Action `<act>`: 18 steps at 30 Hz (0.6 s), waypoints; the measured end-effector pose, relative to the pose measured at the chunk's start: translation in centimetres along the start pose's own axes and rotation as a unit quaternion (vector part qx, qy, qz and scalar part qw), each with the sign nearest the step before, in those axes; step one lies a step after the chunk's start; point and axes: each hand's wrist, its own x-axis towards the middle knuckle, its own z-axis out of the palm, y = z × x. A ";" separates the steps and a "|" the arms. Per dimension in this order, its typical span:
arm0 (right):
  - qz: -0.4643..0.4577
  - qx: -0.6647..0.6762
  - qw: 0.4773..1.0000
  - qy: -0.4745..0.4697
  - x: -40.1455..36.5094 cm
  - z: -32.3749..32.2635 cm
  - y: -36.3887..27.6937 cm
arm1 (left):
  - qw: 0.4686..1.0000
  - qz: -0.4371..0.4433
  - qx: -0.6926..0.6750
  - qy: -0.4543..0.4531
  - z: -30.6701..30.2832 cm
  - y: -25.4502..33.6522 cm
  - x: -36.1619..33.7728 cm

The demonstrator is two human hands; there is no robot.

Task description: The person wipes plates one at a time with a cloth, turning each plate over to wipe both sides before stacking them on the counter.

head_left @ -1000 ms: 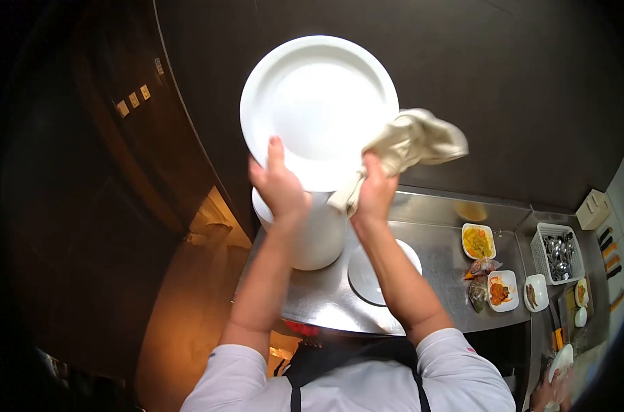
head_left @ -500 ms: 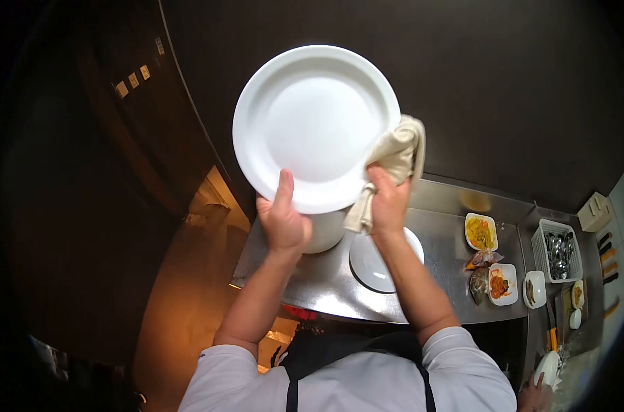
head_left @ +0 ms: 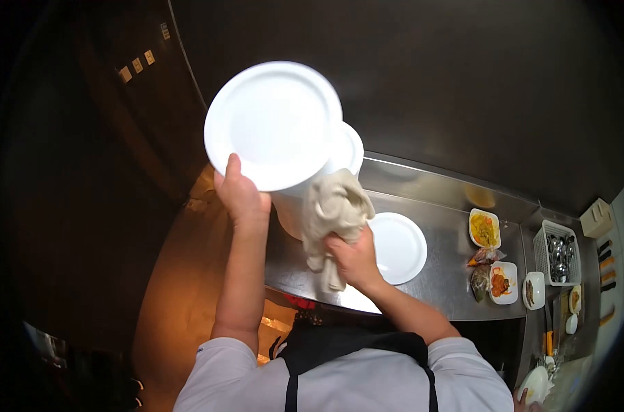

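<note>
My left hand (head_left: 243, 198) grips a large round white plate (head_left: 274, 123) by its lower edge, thumb on the upper face, holding it up and tilted toward me. In my right hand (head_left: 357, 258) is a bunched beige cloth (head_left: 336, 206), apart from the held plate's rim and partly hanging down. Behind the held plate and the cloth, a tall white stack of plates (head_left: 349, 147) stands mostly hidden. To the right of the cloth, another white plate (head_left: 401, 248) lies on the steel counter, its left edge covered by my right hand.
The steel counter (head_left: 449, 288) runs to the right. On it are a dish of yellow food (head_left: 484, 228), a dish of reddish food (head_left: 503, 283), small bags (head_left: 481, 280) and a basket of cutlery (head_left: 559, 253). Another person's hand (head_left: 525, 404) touches a plate at bottom right.
The held plate has moved left and slightly down with my left hand. My right hand has drawn the cloth off its rim, down and left. The stack's top now shows.
</note>
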 end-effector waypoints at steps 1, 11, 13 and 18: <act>0.018 0.041 0.999 0.016 -0.3 -1.0 0.8 | 1.000 -0.005 0.025 0.014 -0.4 0.6 0.0; 0.002 0.078 0.974 0.213 0.7 -7.0 -0.2 | 0.996 -0.073 0.048 0.033 -5.5 -1.8 0.5; 0.002 0.079 0.973 0.216 0.6 -7.7 0.1 | 0.996 -0.049 0.075 0.029 -5.5 -2.2 0.3; 0.005 0.111 0.964 0.241 0.5 -8.6 0.8 | 0.991 -0.020 0.134 -0.012 -4.9 -5.0 -1.0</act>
